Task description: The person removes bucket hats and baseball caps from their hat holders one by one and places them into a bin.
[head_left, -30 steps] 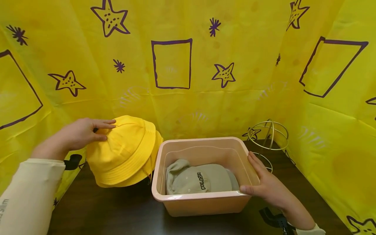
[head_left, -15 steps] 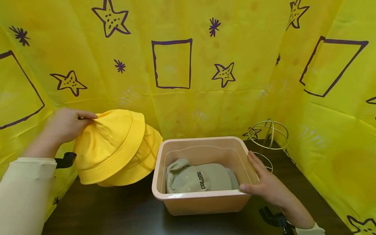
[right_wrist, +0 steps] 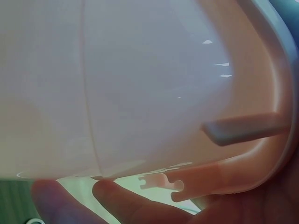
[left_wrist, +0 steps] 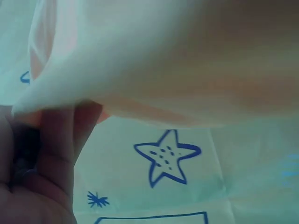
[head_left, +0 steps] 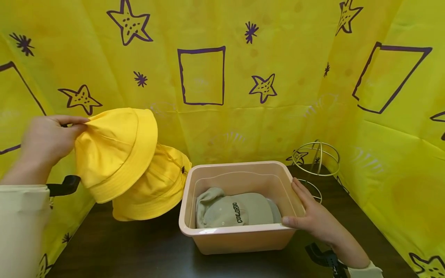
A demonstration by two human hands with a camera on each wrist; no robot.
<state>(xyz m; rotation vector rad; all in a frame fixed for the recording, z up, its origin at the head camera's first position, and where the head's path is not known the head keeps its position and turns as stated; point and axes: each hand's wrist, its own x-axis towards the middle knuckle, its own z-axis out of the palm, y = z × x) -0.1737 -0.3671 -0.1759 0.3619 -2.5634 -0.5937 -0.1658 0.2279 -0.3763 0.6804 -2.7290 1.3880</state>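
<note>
My left hand [head_left: 48, 143] pinches the crown of a yellow bucket hat [head_left: 114, 150], which hangs tilted with its brim toward the right. Behind and below it is a second yellow bucket hat [head_left: 149, 193], partly hidden by the first. In the left wrist view, blurred hat fabric [left_wrist: 163, 60] spans the top above my fingers. My right hand [head_left: 314, 214] grips the right front corner of a pink plastic bin [head_left: 240, 243], thumb on the rim. Inside the bin lies a beige baseball cap [head_left: 257, 210] with dark lettering, beside more bunched beige fabric [head_left: 209, 197].
A gold wire stand [head_left: 321, 154] with a domed top is at the back right, behind the bin. The dark wooden table [head_left: 139, 251] is enclosed by yellow cloth walls [head_left: 201, 131] printed with purple stars and frames.
My left hand has taken hold of the upper yellow hat and lifted it up and to the left, uncovering more of the second hat. The right hand stays on the bin.
</note>
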